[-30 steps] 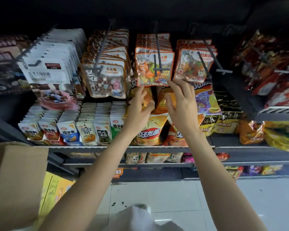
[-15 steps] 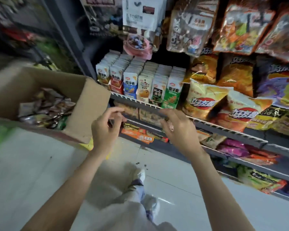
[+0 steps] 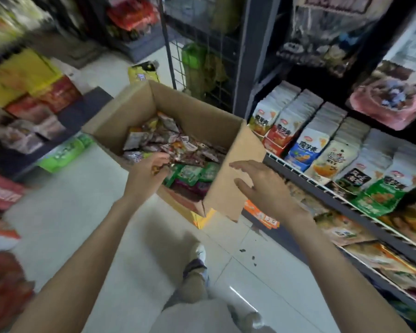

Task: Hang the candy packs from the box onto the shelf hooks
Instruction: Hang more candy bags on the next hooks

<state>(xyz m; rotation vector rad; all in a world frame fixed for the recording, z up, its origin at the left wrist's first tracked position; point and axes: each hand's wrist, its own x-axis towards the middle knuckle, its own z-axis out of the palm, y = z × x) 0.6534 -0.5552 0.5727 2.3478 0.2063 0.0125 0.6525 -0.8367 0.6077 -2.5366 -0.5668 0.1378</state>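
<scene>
The open brown cardboard box (image 3: pixel 231 169) sat on the pale tiled floor (image 3: pixel 82 224), and everything else lay around it. Inside it was a loose heap of small crinkly candy packs (image 3: pixel 173 143), mostly reddish and silver, with a few green ones (image 3: pixel 192 173) nearer the box's front corner. The left hand (image 3: pixel 145 175) reached over the box's near rim, its fingers curled down among the packs; blur hid whether they had closed on one (something orange showed at the fingertips). The right hand (image 3: pixel 262 186) hovered in front of the box's right-hand wall, fingers spread and relaxed, holding nothing and not touching the cardboard.

Right of the box ran a dark metal shelf (image 3: pixel 322 188) carrying upright rows of white, blue and green snack pouches (image 3: pixel 322 145). Behind the box stood a black wire grid panel (image 3: pixel 202 44). Left of the box were blurred stacks of yellow and red cartons (image 3: pixel 34 87).
</scene>
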